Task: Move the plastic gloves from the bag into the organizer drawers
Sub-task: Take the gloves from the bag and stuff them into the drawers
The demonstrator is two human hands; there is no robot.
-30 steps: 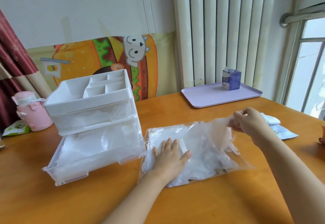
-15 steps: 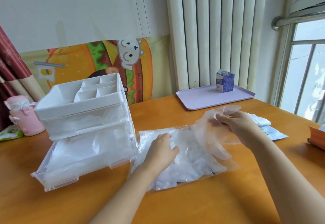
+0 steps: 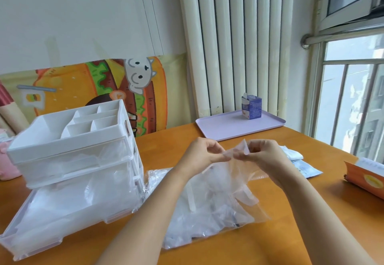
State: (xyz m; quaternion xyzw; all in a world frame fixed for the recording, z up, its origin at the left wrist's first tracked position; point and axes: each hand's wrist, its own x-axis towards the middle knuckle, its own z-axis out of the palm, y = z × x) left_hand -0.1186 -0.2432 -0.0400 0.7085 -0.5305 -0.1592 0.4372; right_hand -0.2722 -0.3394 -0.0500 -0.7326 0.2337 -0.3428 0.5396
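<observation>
Glove sorting update: I've got one thin clear plastic glove (image 3: 242, 150) lifted above the tabletop (image 3: 270, 244) and pinched between both hands. My left hand (image 3: 202, 154) and right hand (image 3: 266, 154) are each curled on it, with the fingertips close together. What looks like the finger end dangles down over the bag (image 3: 207, 223). The bag lies flat on the tabletop just right of the white organizer (image 3: 68, 150), touching it or nearly so, hard to say which. It looks like there's a decent wad of gloves left inside. The bottom drawer (image 3: 52, 233) is pulled out toward me and already has a layer of crumpled clear plastic in it. The upper drawer (image 3: 79, 165) is pushed in, with what looks like more of the same showing through its front. So I'd guess I'm somewhere around the middle, definitely not near done. This glove has to go left into the open drawer, then the rest of the bag after it. My only worry is that this stuff is so flimsy and clingy it probably won't lie flat.
</observation>
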